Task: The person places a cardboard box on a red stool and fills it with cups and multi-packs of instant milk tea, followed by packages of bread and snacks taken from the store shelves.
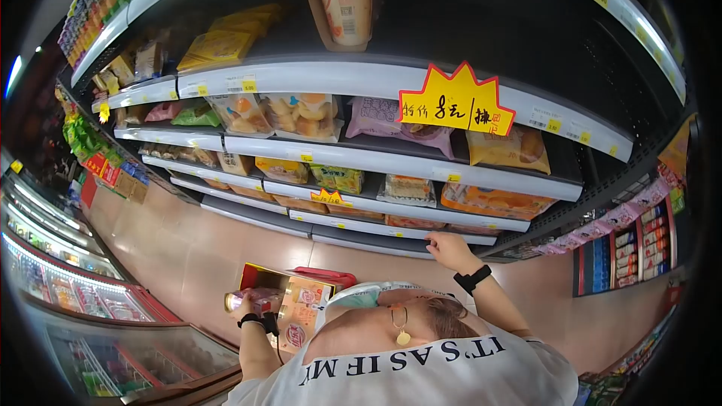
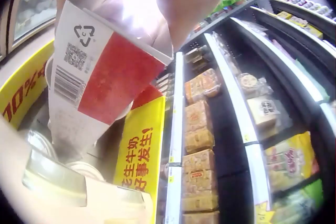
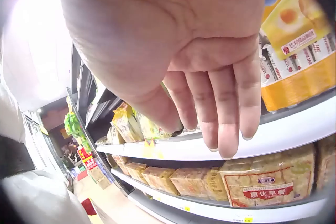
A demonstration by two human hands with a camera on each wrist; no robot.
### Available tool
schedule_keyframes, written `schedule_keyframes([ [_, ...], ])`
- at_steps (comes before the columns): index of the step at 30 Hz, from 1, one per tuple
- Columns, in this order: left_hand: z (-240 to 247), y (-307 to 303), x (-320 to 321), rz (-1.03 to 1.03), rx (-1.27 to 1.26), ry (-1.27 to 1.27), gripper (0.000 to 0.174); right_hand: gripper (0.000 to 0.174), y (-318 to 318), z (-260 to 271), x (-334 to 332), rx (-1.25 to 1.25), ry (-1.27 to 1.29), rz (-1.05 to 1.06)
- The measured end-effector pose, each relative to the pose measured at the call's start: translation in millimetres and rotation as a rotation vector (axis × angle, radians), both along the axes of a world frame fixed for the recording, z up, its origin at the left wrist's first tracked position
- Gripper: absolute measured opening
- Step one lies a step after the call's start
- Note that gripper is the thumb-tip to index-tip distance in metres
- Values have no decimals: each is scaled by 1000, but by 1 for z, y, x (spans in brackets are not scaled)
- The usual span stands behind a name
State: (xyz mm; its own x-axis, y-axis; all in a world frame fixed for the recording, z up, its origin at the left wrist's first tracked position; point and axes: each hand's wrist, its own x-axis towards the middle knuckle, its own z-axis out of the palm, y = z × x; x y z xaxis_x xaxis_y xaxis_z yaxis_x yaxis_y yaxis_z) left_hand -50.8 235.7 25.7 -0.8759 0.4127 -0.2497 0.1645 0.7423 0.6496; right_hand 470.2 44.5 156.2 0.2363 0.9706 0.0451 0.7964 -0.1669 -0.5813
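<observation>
My left hand (image 1: 244, 307) grips a white and red carton (image 2: 110, 71) printed with a barcode and recycling mark. The carton is tilted over an open yellow-edged box (image 2: 139, 153), low by my left side. Clear round-lidded containers (image 2: 55, 174) show inside that box; part of its inside is hidden by the carton. In the right wrist view my right hand (image 3: 199, 61) has its palm to the camera, its fingers extended and nothing in them. It hangs in front of the lower shelves, close to a packaged bread loaf (image 3: 268, 179) and a shelf edge (image 3: 205, 149).
A tall shelf rack (image 1: 301, 75) curves ahead with several tiers of bagged breads and snacks. A yellow price sign (image 1: 457, 101) juts from one tier. Beside the box is a red basket (image 1: 323, 274). Glass-fronted coolers (image 1: 83, 301) line the left, and tiled floor (image 1: 165, 233) lies between.
</observation>
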Motion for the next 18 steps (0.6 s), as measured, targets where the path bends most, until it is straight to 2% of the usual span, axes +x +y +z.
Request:
schedule_keyframes([
  [1, 9, 1, -14, -124, 106, -117, 84, 22, 3, -1, 4, 7, 0, 14],
  [2, -39, 16, -51, -209, 441, -465, 84, 22, 4, -2, 7, 30, 14, 22],
  [4, -53, 26, -87, -264, 531, -472, 80, 22, 4, -2, 15, 54, 28, 46],
  [6, 12, 9, -76, -367, 537, -569, 73, 21, 4, -1, 24, 37, 29, 56],
  [8, -7, 24, -130, -371, 601, -644, 60, 21, 0, -3, 34, 35, 23, 68],
  [9, 27, -8, -133, -367, 605, -637, 60, 22, -2, -4, 38, 30, 20, 71],
  [10, 99, -10, -67, -295, 663, -419, 66, 22, -5, -5, 42, 33, 27, 77],
  [11, 131, -21, -56, -322, 690, -394, 71, 21, -7, -7, 45, 21, 39, 84],
  [13, 174, -37, -50, -373, 689, -294, 83, 21, -11, -8, 52, 11, 59, 97],
  [14, 190, -43, -52, -402, 641, -158, 83, 21, -13, -8, 54, -10, 62, 100],
  [17, 249, -75, -25, -462, 729, -176, 81, 22, -15, -10, 63, -16, 71, 129],
  [18, 264, -85, -16, -532, 828, -181, 70, 22, -15, -11, 66, 0, 72, 147],
])
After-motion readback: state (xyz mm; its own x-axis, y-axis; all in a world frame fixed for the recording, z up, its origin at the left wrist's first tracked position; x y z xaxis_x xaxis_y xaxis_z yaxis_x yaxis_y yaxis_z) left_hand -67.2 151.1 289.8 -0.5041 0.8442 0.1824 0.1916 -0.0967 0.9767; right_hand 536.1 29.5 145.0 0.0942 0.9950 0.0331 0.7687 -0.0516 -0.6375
